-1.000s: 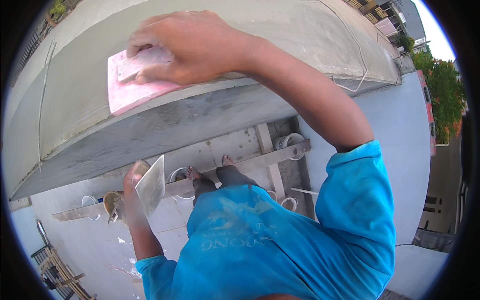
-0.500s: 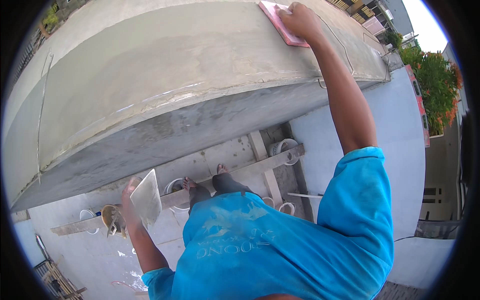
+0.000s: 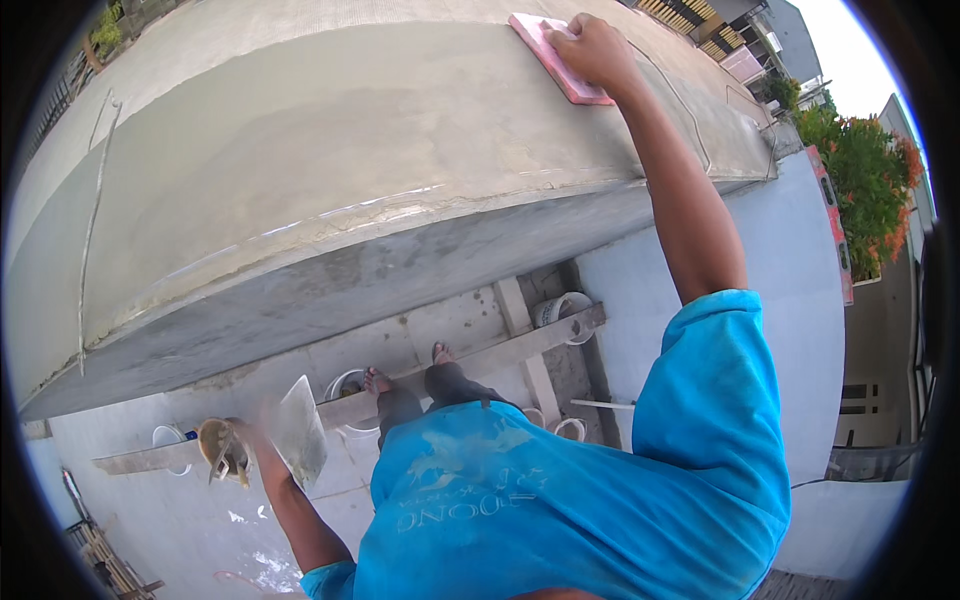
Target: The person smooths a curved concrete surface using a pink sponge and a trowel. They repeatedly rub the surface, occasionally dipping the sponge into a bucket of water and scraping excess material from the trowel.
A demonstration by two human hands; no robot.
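My right hand [image 3: 592, 52] is closed round the handle of a pink plastering float [image 3: 560, 62], whose flat face lies against the grey plastered surface [image 3: 330, 130] at the upper right. Low on the left, my left hand [image 3: 258, 432], smeared by motion, grips a plastering trowel with a flat, grey, mortar-smeared blade [image 3: 300, 432]. The blade hangs in the air, tilted, well apart from the plaster; the handle is hidden. Beside that hand stands a brown bucket [image 3: 213, 438] with a tool sticking out of it.
Under my feet runs a wooden plank [image 3: 470, 362], high above the floor. White buckets [image 3: 350, 385] stand around it, another white bucket [image 3: 562, 315] near its right end. A thin rod [image 3: 95, 225] lies at left on the plaster, and a bent wire [image 3: 685, 105] beside my right forearm.
The view has tilted slightly, so the float appears a little lower and further left. My left hand and the trowel have moved down, nearer the brown bucket.
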